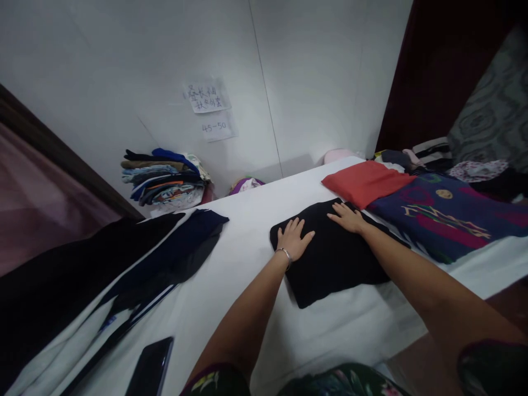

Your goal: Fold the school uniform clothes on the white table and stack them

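Cloth (336, 261), black and folded, lies on a white table (245, 242) beneath outspread left hand (294, 240) and right hand (347, 218).

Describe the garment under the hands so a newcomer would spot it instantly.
On the white table, look right of the phone. The black folded garment lies flat there, under the spread left hand and right hand. Plain black sets it apart from the coral-red garment and patterned garment beside it.
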Demonstrator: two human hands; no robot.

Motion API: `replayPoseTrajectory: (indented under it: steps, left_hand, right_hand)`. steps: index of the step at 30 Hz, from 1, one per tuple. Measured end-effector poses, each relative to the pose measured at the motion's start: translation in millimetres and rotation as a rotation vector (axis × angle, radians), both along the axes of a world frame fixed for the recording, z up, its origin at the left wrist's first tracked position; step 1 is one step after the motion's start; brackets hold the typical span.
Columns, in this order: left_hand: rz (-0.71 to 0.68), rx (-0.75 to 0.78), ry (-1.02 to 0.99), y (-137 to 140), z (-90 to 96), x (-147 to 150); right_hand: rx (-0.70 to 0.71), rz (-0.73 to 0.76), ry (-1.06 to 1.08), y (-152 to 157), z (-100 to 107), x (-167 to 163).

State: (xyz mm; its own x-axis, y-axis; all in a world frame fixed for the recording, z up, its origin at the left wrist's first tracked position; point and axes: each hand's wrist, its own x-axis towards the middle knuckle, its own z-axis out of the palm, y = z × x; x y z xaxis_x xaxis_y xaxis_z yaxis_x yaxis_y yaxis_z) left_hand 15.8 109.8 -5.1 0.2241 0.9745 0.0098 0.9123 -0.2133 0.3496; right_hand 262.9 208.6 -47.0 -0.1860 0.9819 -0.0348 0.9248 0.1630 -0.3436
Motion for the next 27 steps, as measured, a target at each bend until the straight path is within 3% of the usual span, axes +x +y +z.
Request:
replayPoseTrajectory:
  steps: [6,11,16,19,22,27]
  left_hand:
    - [0.021,-0.002,-0.099,3,-4.8,-5]
    - [0.066,0.129,-0.178,-1,-7.8,-9]
    - [0.083,0.296,-0.109,-26,-11.4,-36]
    - [0.005,0.333,0.002,-57,-18.0,-59]
    - [-0.104,0.336,0.131,-89,-25.3,-74]
    - [-0.215,0.333,0.256,-108,-24.5,-65]
  right_hand:
    - [-0.026,-0.017,0.013,-1,5,-5]
    - [-0.039,-0.017,0.163,-9,22,-6]
    - [-0.003,0.018,0.288,-30,42,36]
    - [0.049,-0.107,0.427,-57,38,80]
    - [0.011,-0.272,0.610,-91,25,112]
    - [-0.202,-0.442,0.971,-130,15,116]
